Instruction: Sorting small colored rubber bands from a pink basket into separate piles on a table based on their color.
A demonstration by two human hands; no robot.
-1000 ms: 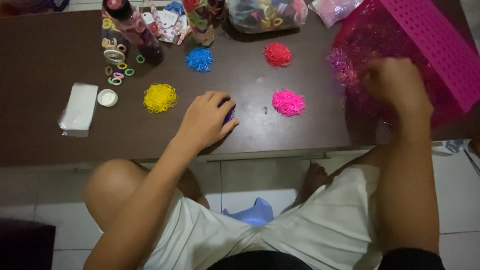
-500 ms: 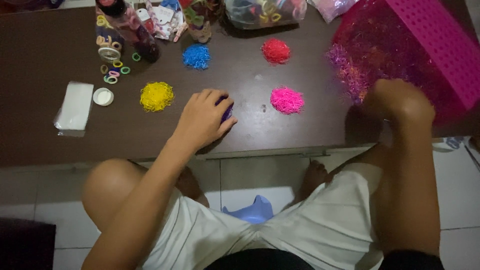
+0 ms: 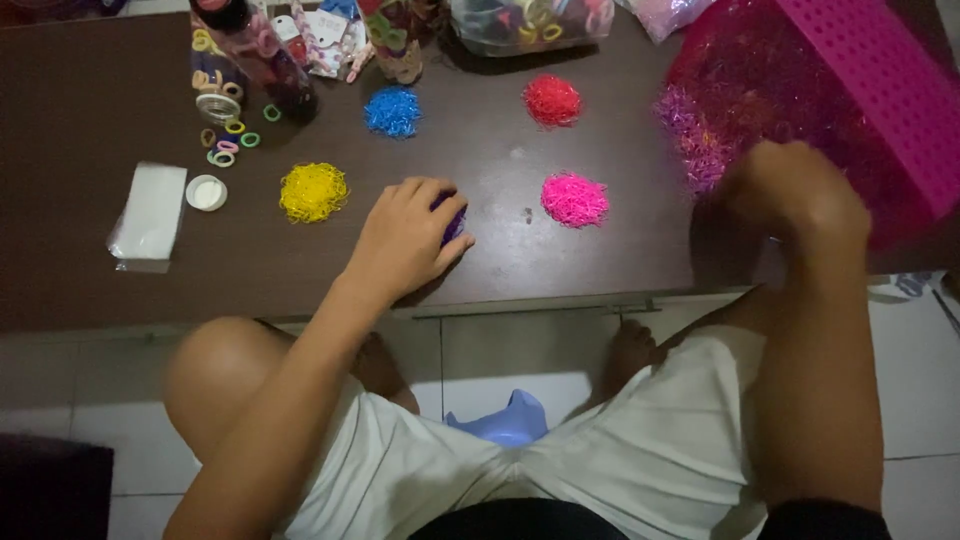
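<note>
While the person sits low at the front edge of the dark brown table [image 3: 100, 260], knees up and a pale blue stool [image 3: 505, 420] showing between the legs, the left hand [image 3: 405, 240] is cupped, palm down, over a small purple heap of tiny elastic bands [image 3: 455, 222], fingers curled close around it so that only a sliver of purple peeks out at the fingertips. Over on the other side, the right hand [image 3: 795, 190] is bunched at the near edge of the big mixed tangle of pink and purple bands [image 3: 780, 90]; it is blurred here, so whether it pinches a band or is merely closing cannot be told. For a clean sort, the sensible way looks to be small pinches from the loose fringe of the tangle, one colour at a time, with the cupped hand keeping the purple heap tight so nothing springs off. Just beyond lie the sorted heaps, well apart: the yellow heap [image 3: 313, 191] to the left, the pink heap [image 3: 574, 199] between the two hands, then the blue heap [image 3: 393, 111] and the red heap [image 3: 552, 100] farther back. A white cap [image 3: 207, 192] and a clear packet [image 3: 148, 213] sit at the left, with little coloured rings [image 3: 228, 140] near a bottle [image 3: 265, 55]; a magenta perforated basket [image 3: 880, 80] rests over the tangle at the far right, and a clear bag of hair ties [image 3: 520, 22] lies along the back edge.
</note>
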